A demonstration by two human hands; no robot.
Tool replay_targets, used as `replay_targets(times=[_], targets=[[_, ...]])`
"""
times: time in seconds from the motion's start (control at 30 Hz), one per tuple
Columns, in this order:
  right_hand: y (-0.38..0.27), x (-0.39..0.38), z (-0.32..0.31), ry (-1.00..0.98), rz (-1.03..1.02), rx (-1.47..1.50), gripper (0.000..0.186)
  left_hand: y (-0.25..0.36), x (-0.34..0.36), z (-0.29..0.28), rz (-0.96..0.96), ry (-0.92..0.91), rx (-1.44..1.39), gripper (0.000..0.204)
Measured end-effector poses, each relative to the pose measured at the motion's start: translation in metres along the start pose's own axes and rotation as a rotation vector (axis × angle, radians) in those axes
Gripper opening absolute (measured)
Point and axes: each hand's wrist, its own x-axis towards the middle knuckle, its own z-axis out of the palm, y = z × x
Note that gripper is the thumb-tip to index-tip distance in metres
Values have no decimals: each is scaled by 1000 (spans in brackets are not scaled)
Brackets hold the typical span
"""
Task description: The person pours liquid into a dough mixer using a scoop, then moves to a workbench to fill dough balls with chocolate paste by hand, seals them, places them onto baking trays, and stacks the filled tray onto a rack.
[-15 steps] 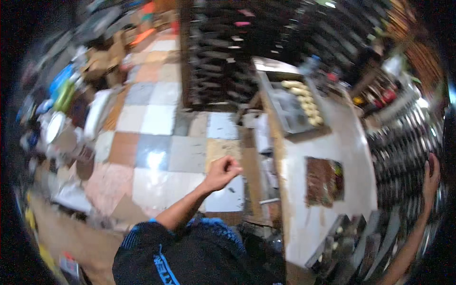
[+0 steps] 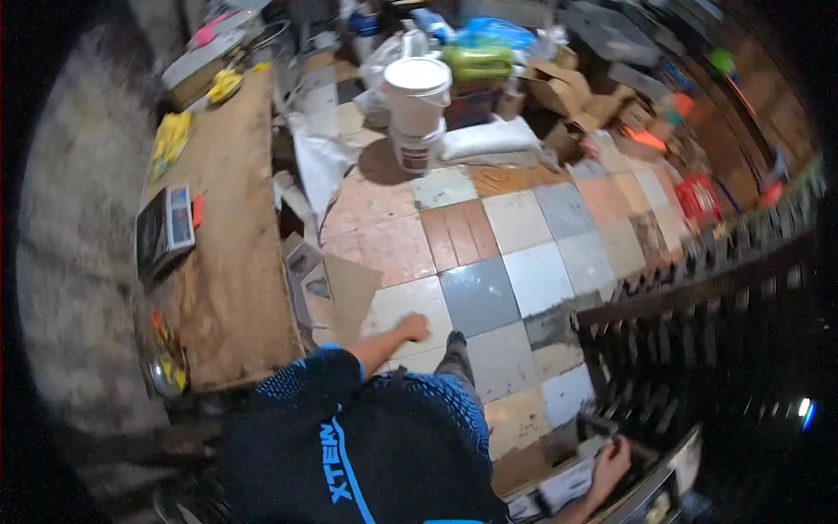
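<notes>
My left hand [image 2: 415,327] hangs in front of my body above the tiled floor [image 2: 480,295], its fingers curled into a loose fist with nothing showing in them. Lower right, my right hand [image 2: 612,461] is held out over the edge of a low shelf or table end, where white packages [image 2: 566,486] lie. Its fingers are bent but apart, and no held thing shows. Whether it touches the edge beside it, I cannot tell. My foot [image 2: 456,342] shows just beyond my left hand.
A wooden table [image 2: 231,288] on the left bears a flat device like a scale [image 2: 166,229] and yellow bags [image 2: 172,138]. Stacked white buckets [image 2: 417,96], a white sack [image 2: 491,141] and cardboard boxes [image 2: 567,98] stand ahead. A dark slotted rack [image 2: 690,284] rises at the right.
My view has swung left, bringing the wooden table and buckets closer in. The counter with the dough tray has left view. My right hand has come away from the racks at the far right.
</notes>
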Motion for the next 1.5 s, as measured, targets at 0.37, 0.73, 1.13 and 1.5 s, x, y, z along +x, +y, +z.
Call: replay_targets(times=[0.37,0.73,1.13,1.5], targets=[[-430,271,344,-659,-994,278,34,-207,-10,-117,-630,401,-349,45],[-684,275,510,-1043,-788,54,37,-326,104,-248,-646,327,-601,64],[-913,421,682,-822,-644,382,20,-459,291,-542,-567,527,-1017,40],[-1455,501,790,-716,-896,728,14,-624,405,-798,-731,661,-991,39]])
